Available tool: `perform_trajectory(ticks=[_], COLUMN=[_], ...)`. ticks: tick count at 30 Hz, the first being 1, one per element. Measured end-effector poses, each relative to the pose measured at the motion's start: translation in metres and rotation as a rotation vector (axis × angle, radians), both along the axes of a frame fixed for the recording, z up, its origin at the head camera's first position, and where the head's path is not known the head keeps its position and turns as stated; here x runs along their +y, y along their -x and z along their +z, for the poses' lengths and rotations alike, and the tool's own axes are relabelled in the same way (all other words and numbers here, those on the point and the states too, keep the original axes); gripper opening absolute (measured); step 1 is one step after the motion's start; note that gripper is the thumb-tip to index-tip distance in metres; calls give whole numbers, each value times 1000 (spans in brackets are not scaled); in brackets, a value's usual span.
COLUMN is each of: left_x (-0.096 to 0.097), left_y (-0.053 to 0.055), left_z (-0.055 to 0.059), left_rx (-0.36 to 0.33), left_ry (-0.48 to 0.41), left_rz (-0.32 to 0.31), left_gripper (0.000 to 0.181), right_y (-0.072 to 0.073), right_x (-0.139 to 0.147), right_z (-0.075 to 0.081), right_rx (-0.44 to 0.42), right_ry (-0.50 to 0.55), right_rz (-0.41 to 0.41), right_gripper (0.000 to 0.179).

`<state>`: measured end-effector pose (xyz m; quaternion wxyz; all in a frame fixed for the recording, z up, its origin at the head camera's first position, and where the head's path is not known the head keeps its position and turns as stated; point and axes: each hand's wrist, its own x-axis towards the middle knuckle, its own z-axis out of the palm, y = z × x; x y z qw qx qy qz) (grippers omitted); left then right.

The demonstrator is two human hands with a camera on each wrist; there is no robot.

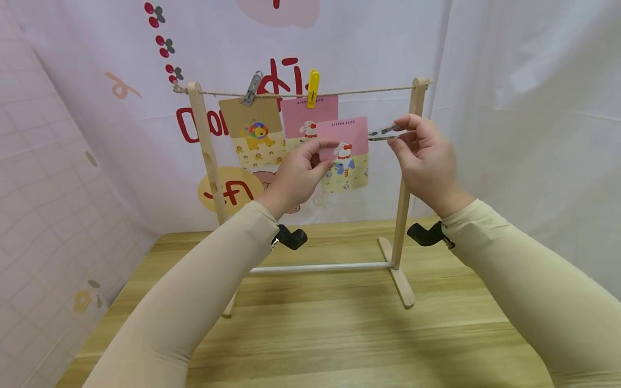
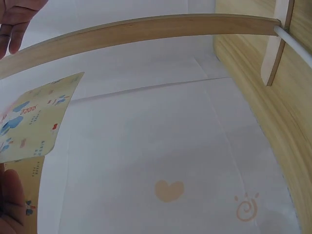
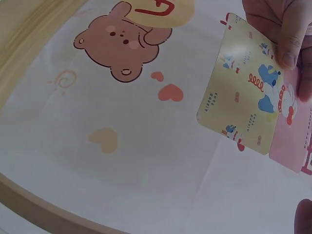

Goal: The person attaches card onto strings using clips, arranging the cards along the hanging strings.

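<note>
My left hand [image 1: 298, 175] pinches the left side of a pink and pale-yellow card [image 1: 358, 161] with a white rabbit on it, held below the rope. In the right wrist view the left thumb presses on the face of this card [image 3: 239, 92]. To its right, my right hand [image 1: 429, 161] pinches a grey clothespin [image 1: 390, 129] between thumb and fingers. The clothespin points left, its tip at the card's right edge; whether they touch I cannot tell. In the right wrist view only a fingertip [image 3: 303, 219] of the right hand shows, and the clothespin is out of sight.
A twine rope [image 1: 378, 90] runs between two wooden posts [image 1: 207, 156]. On it hang a brown lion card [image 1: 247, 124] under a grey clothespin [image 1: 253, 88] and a pink rabbit card [image 1: 293, 116] under a yellow clothespin [image 1: 313, 89]. A white bar [image 1: 325, 267] joins the stand's feet on the wooden table [image 1: 310, 334].
</note>
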<state>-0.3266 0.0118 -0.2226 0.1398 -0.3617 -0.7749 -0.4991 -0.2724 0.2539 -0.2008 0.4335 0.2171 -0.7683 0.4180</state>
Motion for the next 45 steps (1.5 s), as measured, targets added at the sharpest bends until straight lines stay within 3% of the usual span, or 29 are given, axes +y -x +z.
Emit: perform_trajectory(ticks=[17,33,45], left_x=[13,23,31], left_y=[2,8,7], left_z=[17,31,36], left_rx=[17,104,67], left_ry=[1,47,8], left_rz=[1,75,62], left_gripper=[39,38,36], right_y=[6,10,14], right_x=[1,-1,-3], right_z=[30,58,75], right_rx=[44,35,-7], right_ry=[50,37,-46], right_rz=[-19,-101,-155], right_gripper=[20,14,17])
